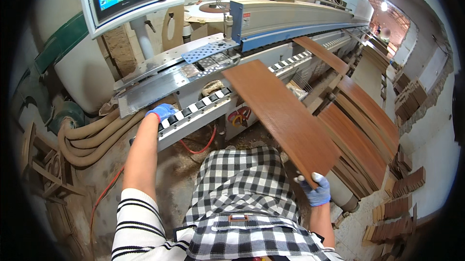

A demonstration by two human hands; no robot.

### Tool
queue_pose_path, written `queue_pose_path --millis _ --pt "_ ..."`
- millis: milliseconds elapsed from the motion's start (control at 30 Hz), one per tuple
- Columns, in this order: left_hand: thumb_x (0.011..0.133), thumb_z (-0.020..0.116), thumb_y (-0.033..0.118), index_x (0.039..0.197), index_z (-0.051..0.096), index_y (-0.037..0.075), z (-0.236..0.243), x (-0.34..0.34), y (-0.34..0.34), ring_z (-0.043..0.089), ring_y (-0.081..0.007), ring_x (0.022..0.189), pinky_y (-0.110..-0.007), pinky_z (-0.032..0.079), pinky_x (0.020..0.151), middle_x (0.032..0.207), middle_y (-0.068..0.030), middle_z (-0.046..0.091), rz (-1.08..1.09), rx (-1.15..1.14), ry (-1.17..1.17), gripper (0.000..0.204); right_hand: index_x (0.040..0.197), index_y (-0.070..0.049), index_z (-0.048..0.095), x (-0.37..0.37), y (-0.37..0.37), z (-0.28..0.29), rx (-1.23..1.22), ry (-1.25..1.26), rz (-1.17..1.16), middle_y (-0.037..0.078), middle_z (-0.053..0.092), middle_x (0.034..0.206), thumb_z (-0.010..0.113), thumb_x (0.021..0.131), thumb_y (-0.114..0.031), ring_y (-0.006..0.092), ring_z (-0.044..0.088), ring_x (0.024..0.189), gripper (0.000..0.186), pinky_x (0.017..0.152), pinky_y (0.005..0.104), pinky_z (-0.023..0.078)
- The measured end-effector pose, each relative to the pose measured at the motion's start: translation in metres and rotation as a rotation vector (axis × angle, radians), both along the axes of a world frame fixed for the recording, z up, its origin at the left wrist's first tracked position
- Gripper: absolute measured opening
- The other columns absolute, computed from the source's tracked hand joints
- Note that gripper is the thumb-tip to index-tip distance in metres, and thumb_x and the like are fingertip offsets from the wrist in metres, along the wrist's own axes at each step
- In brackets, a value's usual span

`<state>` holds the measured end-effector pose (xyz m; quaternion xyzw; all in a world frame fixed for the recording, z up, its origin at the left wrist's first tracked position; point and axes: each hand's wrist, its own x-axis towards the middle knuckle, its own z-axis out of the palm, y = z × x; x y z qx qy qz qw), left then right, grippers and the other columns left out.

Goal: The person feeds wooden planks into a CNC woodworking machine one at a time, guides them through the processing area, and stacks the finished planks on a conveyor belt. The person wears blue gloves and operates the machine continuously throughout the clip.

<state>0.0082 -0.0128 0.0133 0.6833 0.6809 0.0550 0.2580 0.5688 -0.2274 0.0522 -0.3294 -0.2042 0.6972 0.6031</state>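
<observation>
Reddish-brown board (286, 120) slants across the head view, its far end by the roller rail (199, 108) of the long machine (300, 16), its near end beside the checked apron (242, 174). The gloved right hand (317, 194) grasps that near end, probably to bear its weight; whether the far end rests on the machine or hangs above it, I cannot tell. The gloved left hand (163, 111) lies at the rail's end, perhaps for balance; its finger closure is unclear. More boards (353, 145) lie stacked rightward, seemingly within easy reach
</observation>
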Motion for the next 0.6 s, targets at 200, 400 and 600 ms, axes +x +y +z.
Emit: queue_pose_path --millis 200,400,600 --pt "0.082 0.053 0.038 0.104 0.061 0.006 -0.006 -0.010 -0.003 0.056 -0.0319 0.097 -0.037 0.042 0.086 0.104 -0.0156 0.061 -0.035 0.034 -0.055 0.040 0.114 0.005 0.045 -0.105 0.034 0.028 0.111 -0.157 0.281 0.019 0.059 0.098 0.063 0.072 -0.018 0.0285 0.063 0.079 0.051 0.075 0.0399 0.053" --pt "0.083 0.050 0.044 0.108 0.059 0.005 0.014 0.011 -0.006 0.053 -0.0349 0.103 -0.039 0.041 0.089 0.112 -0.0170 0.057 -0.035 -0.015 0.052 0.047 0.096 0.003 0.057 -0.157 0.048 0.032 0.073 -0.359 0.687 0.011 0.063 0.077 0.056 0.084 -0.026 0.0140 0.057 0.053 0.031 0.052 0.0245 0.047" --pt "0.083 0.049 0.040 0.109 0.059 0.005 0.020 0.018 -0.006 0.053 -0.0351 0.103 -0.040 0.042 0.088 0.111 -0.0177 0.057 -0.013 -0.031 0.112 0.044 0.095 0.001 0.055 -0.194 0.048 0.018 0.052 -0.340 0.630 0.010 0.062 0.073 0.056 0.083 -0.026 0.0110 0.053 0.052 0.029 0.049 0.0219 0.046"
